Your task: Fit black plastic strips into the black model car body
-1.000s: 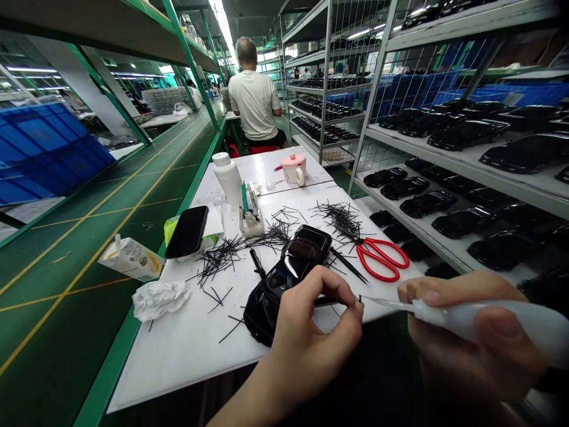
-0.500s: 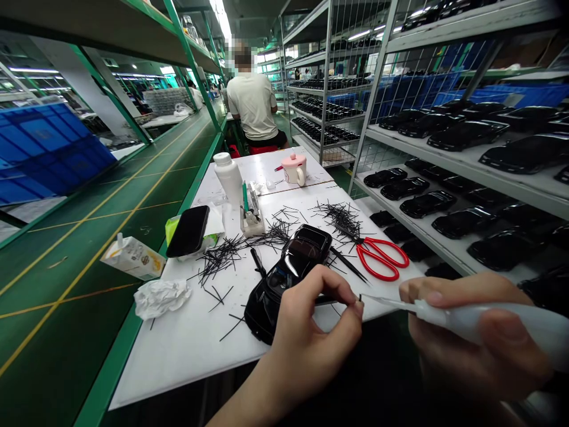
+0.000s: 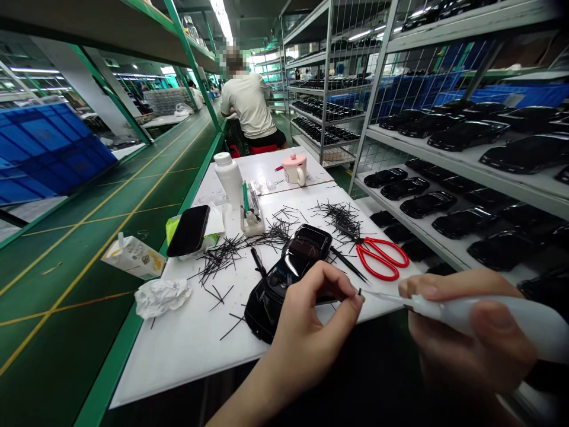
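Observation:
Between thumb and forefinger, my left hand (image 3: 317, 314) pinches a tiny black piece (image 3: 360, 292) just past the table's near edge. My right hand (image 3: 471, 326) is wrapped round a translucent white glue bottle (image 3: 498, 314), whose thin nozzle points left and reaches close to the black piece; whether they touch I cannot tell. Behind my left hand a glossy black model car (image 3: 288, 267) rests on the white table, partly covered by that hand. Red-handled scissors (image 3: 384, 258) and black tweezers (image 3: 349, 265) lie to the car's right. Thin black strips (image 3: 222, 258) are scattered around it.
A phone (image 3: 189, 231), drink carton (image 3: 133, 256) and crumpled tissue (image 3: 162, 298) line the left side. Farther back stand a white bottle (image 3: 229, 178) and a lidded pink mug (image 3: 294, 170). A green conveyor (image 3: 98, 237) runs left; racks of model cars (image 3: 444, 160) stand right. A person sits ahead.
The glue bottle has shifted slightly left and its nozzle tip sits a little higher by the black piece. My left hand has barely moved. The person ahead leans further left.

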`<action>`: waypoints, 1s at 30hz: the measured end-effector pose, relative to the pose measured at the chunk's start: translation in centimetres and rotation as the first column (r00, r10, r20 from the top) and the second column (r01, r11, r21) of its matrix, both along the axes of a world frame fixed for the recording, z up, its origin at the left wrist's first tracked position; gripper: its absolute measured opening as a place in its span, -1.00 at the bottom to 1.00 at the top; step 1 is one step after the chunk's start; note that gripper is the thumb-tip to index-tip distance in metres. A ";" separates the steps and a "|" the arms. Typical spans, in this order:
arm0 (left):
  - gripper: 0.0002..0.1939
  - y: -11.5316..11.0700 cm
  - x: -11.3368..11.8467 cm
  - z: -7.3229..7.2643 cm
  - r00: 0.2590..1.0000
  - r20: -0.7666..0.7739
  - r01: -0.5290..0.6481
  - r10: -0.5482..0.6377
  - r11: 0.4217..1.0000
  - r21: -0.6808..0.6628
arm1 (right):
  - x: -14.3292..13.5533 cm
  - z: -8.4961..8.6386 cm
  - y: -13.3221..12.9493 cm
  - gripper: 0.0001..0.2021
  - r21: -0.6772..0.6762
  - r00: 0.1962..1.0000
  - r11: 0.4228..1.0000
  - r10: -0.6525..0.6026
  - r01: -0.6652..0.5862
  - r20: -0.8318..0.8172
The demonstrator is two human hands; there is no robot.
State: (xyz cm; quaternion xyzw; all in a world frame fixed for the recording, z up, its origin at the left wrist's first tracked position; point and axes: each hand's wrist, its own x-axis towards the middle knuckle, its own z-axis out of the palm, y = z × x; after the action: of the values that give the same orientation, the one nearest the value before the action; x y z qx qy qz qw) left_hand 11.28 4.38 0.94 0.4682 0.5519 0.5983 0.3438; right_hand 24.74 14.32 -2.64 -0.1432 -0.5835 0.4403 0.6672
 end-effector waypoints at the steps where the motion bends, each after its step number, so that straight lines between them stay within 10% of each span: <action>1: -0.87 0.0 0.0 0.0 1.000 0.005 -0.002 0.002 1.000 0.000 | 0.0 0.1 -0.1 -0.75 -0.011 1.000 1.000 0.000 0.000 0.001; 30: -0.84 0.0 0.0 -0.1 1.000 -0.024 -0.013 0.013 1.000 0.001 | -0.1 -0.3 -0.2 -0.71 -0.003 0.995 0.996 -0.093 0.093 0.027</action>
State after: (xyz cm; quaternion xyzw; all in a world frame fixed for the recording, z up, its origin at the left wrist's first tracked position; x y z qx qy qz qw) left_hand 11.33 4.37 0.86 0.4720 0.5589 0.5951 0.3328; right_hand 24.67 14.10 -2.93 -0.1779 -0.5841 0.4081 0.6787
